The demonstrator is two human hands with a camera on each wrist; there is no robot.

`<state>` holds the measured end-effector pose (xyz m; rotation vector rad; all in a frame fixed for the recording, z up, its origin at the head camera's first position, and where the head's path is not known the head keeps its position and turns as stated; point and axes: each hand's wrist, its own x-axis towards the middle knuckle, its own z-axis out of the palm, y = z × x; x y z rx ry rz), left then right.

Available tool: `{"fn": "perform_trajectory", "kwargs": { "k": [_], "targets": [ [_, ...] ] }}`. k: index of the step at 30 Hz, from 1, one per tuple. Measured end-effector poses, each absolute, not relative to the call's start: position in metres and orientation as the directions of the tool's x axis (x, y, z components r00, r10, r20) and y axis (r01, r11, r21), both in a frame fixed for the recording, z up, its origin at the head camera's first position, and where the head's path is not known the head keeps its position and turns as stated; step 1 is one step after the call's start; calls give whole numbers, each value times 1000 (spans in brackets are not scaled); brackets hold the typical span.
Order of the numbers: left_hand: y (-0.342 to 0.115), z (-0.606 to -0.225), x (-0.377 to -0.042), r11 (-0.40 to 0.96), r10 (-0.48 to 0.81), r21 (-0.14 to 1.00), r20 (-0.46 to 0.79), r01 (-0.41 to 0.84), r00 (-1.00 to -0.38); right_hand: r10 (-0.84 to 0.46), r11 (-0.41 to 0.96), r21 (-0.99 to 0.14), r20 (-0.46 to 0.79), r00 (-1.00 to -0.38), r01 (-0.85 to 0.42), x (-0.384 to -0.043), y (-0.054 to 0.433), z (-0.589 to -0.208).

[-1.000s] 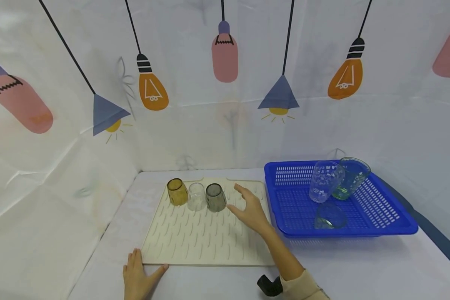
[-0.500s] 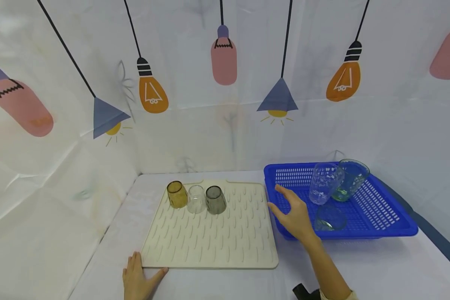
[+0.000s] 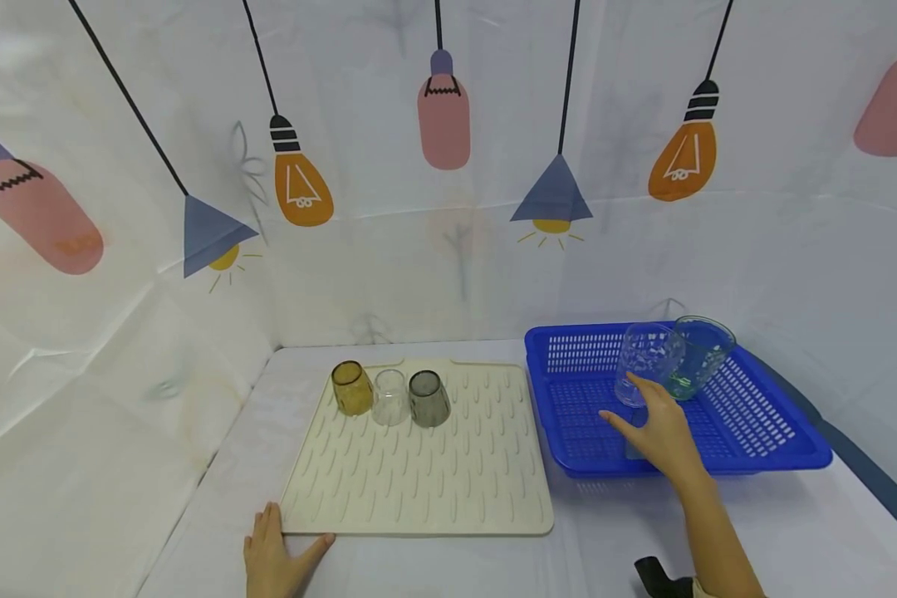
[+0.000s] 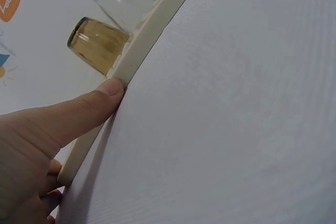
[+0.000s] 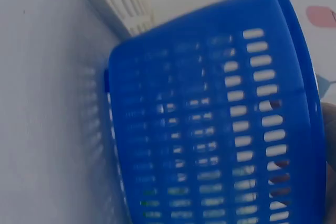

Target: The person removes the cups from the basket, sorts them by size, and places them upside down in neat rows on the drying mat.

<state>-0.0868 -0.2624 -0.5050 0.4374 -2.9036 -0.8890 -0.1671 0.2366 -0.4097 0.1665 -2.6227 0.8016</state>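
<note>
My left hand (image 3: pixel 278 556) rests at the near left corner of a cream drying mat (image 3: pixel 433 498). In the left wrist view its thumb (image 4: pixel 110 88) touches the mat's front edge. Upside down along the mat's back stand an amber glass (image 3: pixel 352 390), a clear glass (image 3: pixel 390 400) and a smoky grey glass (image 3: pixel 429 400). My right hand (image 3: pixel 664 436) hovers over a blue basket (image 3: pixel 755 407), thumb and fingers spread apart and holding nothing. Inside lean a clear patterned tumbler (image 3: pixel 645 353) and a greenish glass (image 3: pixel 706 345). A lower glass (image 3: pixel 632 450) is mostly hidden behind that hand.
The basket's slotted wall (image 5: pixel 210 103) fills much of the right wrist view. A white cloth covers the table (image 3: pixel 419 569). Behind stands a white sheet (image 3: pixel 389 274) with printed lamps.
My right hand has moved right from beside the grey glass, across the mat, to over the basket. The left hand stays at the mat's corner, and the glasses have not moved.
</note>
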Motion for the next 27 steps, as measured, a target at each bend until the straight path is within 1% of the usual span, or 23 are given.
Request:
{"fn": "perform_trajectory", "kwargs": {
  "k": [4, 8, 13, 17, 22, 27],
  "targets": [
    [-263, -506, -87, 792, -288, 560, -9, -243, -957, 15, 837, -519, 338, -941, -173, -166, 251, -411],
    [-264, -506, -86, 786, -285, 573, 3, -232, -959, -5, 856, -497, 270, -963, -144, -167, 264, -413],
    [-264, -506, -85, 783, -278, 584, 19, -215, -960, -55, 879, -467, 109, -992, -100, -172, 277, -413],
    [-265, -507, -84, 784, -276, 585, 25, -210, -961, -88, 876, -477, 0, -996, -78, -174, 282, -412],
    [-265, -507, -86, 769, -273, 601, 3, -216, -962, -146, 864, -493, -47, -988, -104, -176, 284, -412],
    [-265, -507, -86, 764, -275, 606, -4, -221, -961, -168, 863, -493, -76, -983, -109, -177, 285, -411]
  ]
}}
